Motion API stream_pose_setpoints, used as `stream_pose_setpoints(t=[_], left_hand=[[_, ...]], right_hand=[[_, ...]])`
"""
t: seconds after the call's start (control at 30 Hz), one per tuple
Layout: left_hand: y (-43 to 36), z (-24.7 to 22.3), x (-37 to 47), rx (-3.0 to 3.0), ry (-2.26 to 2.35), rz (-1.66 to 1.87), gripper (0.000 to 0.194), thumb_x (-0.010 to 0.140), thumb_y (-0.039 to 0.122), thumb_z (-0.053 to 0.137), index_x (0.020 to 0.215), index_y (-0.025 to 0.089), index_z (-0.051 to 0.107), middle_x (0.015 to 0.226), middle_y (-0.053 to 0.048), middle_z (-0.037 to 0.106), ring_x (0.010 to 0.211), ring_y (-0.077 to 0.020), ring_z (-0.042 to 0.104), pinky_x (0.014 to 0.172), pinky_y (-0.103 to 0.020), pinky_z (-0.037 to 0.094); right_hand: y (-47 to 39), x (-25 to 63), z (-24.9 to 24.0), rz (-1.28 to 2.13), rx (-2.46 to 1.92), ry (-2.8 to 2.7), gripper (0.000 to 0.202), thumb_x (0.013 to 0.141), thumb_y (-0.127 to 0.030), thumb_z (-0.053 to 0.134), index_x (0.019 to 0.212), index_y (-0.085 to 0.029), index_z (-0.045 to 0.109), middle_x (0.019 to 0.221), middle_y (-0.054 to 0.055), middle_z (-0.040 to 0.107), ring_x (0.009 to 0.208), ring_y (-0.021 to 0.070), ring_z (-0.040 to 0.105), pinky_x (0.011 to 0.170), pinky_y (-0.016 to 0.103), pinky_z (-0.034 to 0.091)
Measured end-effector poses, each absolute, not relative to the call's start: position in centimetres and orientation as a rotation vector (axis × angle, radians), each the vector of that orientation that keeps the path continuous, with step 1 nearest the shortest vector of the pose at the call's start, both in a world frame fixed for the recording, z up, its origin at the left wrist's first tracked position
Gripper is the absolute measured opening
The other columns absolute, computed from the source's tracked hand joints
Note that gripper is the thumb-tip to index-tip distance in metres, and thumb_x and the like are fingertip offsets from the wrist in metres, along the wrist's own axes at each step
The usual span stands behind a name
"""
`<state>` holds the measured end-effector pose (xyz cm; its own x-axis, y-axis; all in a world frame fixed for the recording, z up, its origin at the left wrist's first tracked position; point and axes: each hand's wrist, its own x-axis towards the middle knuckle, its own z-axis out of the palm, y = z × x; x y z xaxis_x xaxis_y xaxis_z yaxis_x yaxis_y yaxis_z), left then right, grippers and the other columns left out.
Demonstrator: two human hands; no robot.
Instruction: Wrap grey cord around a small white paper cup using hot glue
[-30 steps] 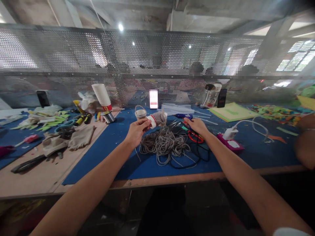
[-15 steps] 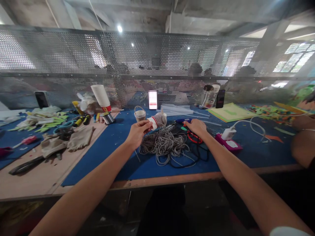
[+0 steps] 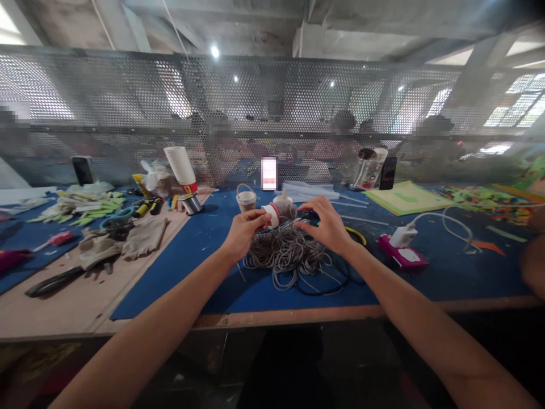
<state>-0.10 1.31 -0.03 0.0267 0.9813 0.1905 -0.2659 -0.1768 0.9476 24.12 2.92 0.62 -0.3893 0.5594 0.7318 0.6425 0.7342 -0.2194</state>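
Note:
My left hand pinches the white rim end of a paper cup with a red band. Grey cord is wound around the cup's other part, and the cup lies on its side above the table. Close to its right, my right hand is open, thumb and fingers apart, with nothing visible between them. Below both hands spreads a loose heap of grey cord. A yellow curved piece shows behind my right wrist; its kind is unclear. A small cup with a handle stands behind my left hand.
A stack of paper cups leans in a metal tin at the left, near work gloves. A magenta power strip with a white charger lies at the right. A lit phone stands before the perforated screen.
My right hand has left the blue tool at the right and moved left to beside the cup, its fingers now apart. The left hand keeps its hold on the cup.

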Motion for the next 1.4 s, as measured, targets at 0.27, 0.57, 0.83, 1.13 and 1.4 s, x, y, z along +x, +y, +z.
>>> stream_pose_setpoints(t=[0.27,0.57,0.83,1.13,1.4], left_hand=[[0.7,0.5,0.2,1.191,0.866,1.386,0.027,0.062,0.031,0.087,0.078,0.013,0.077,0.071,-0.004,0.067,0.064,-0.0110,0.055,0.064,-0.027,0.045],[0.7,0.3,0.2,1.166,0.808,1.351,0.024,0.065,0.030,0.086,0.079,0.012,0.077,0.071,-0.003,0.066,0.064,-0.0095,0.055,0.064,-0.025,0.045],[0.6,0.2,0.3,1.251,0.852,1.335,0.025,0.065,0.033,0.086,0.081,0.015,0.078,0.073,-0.005,0.069,0.063,-0.0115,0.056,0.065,-0.028,0.046],[0.3,0.1,0.4,1.520,0.956,1.278,0.024,0.072,0.036,0.080,0.084,0.016,0.077,0.076,-0.003,0.071,0.068,-0.0131,0.058,0.069,-0.026,0.045],[-0.6,0.9,0.9,1.562,0.972,1.230,0.022,0.071,0.033,0.079,0.084,0.015,0.077,0.081,-0.004,0.074,0.072,-0.0142,0.061,0.074,-0.028,0.047]], right_hand=[[1.4,22.7,0.6,-0.288,-0.870,-2.073,0.010,0.094,-0.026,0.058,0.101,-0.025,0.064,0.108,0.007,0.059,0.107,0.0244,0.056,0.094,0.041,0.043],[1.2,22.8,0.7,-0.323,-0.898,-2.149,0.017,0.091,-0.030,0.064,0.107,-0.026,0.063,0.115,0.008,0.060,0.113,0.0272,0.054,0.096,0.042,0.041],[0.7,22.9,1.6,-0.212,-0.831,-2.075,0.011,0.097,-0.033,0.056,0.098,-0.028,0.066,0.112,0.003,0.067,0.110,0.0222,0.059,0.097,0.039,0.040],[0.9,22.8,1.5,-0.124,-0.768,-2.043,0.008,0.095,-0.033,0.060,0.096,-0.028,0.066,0.095,0.000,0.072,0.097,0.0201,0.064,0.095,0.039,0.041],[0.8,22.6,1.5,-0.168,-0.743,-2.011,0.006,0.095,-0.033,0.061,0.094,-0.028,0.065,0.090,0.000,0.070,0.092,0.0198,0.063,0.092,0.039,0.042]])
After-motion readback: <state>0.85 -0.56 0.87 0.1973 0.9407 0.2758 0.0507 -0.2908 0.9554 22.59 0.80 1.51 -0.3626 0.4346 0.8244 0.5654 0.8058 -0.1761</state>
